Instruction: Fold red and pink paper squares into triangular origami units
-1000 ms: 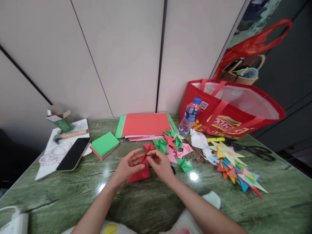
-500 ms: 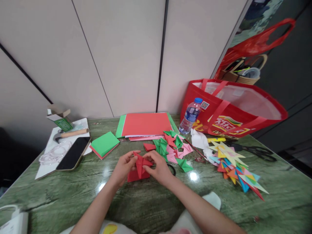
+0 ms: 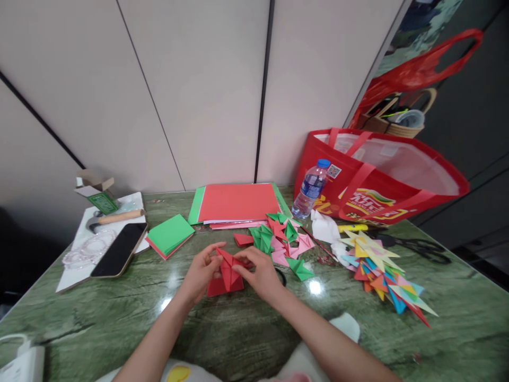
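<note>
Between both hands is a piece of red folded paper (image 3: 227, 269), held just above the table with its point toward the wall. My left hand (image 3: 202, 271) pinches its left edge with thumb and fingers. My right hand (image 3: 260, 271) grips its right flap, the thumb lying on the front face. Below it shows a flat red paper piece (image 3: 225, 287); whether the two are joined I cannot tell. Just beyond my right hand lies a pile of green, red and pink folded paper pieces (image 3: 262, 240). A dark ring-shaped thing (image 3: 281, 276) is partly hidden behind that hand.
Green and red paper squares (image 3: 170, 235) lie left, near a phone (image 3: 120, 250) and a hammer (image 3: 117, 218). Larger paper sheets (image 3: 238, 203) sit by the wall. Rightward are a water bottle (image 3: 312, 189), a red bag (image 3: 358, 185), multicoloured folded paper (image 3: 385, 276) and scissors (image 3: 421, 246).
My right fingers have shifted on the red paper's right flap, which now looks more folded in and narrower. My left hand keeps nearly the same place.
</note>
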`<state>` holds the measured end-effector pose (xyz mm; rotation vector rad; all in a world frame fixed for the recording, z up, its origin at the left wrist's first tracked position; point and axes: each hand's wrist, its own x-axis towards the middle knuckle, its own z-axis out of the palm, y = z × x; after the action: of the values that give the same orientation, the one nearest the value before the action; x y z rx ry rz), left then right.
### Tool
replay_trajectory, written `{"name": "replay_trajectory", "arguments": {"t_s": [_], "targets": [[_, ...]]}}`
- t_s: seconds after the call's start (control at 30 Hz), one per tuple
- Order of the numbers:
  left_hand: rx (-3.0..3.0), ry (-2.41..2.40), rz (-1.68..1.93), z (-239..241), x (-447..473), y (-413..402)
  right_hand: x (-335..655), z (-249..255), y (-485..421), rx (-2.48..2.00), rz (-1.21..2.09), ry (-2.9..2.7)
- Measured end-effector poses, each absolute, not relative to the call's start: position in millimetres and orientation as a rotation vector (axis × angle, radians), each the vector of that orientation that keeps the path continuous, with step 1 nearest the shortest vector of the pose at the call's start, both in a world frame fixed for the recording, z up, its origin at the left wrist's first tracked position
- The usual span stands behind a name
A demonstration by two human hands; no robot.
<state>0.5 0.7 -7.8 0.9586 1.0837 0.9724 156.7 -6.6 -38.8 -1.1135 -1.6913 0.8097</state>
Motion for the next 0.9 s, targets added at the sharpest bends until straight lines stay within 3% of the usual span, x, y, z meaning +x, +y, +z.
{"name": "replay_trajectory", "arguments": {"t_s": [0.63,0.9], "targets": [[0.994,1.132,0.938,-7.1,-3.0,2.1,155.4,-41.8,0.7,-1.011,1.287,-1.387],[0.93,1.091,0.984,-8.3,-6.2,4.5,154.9,-42.2,-1.4,-0.954,1.289,-1.51]]}}
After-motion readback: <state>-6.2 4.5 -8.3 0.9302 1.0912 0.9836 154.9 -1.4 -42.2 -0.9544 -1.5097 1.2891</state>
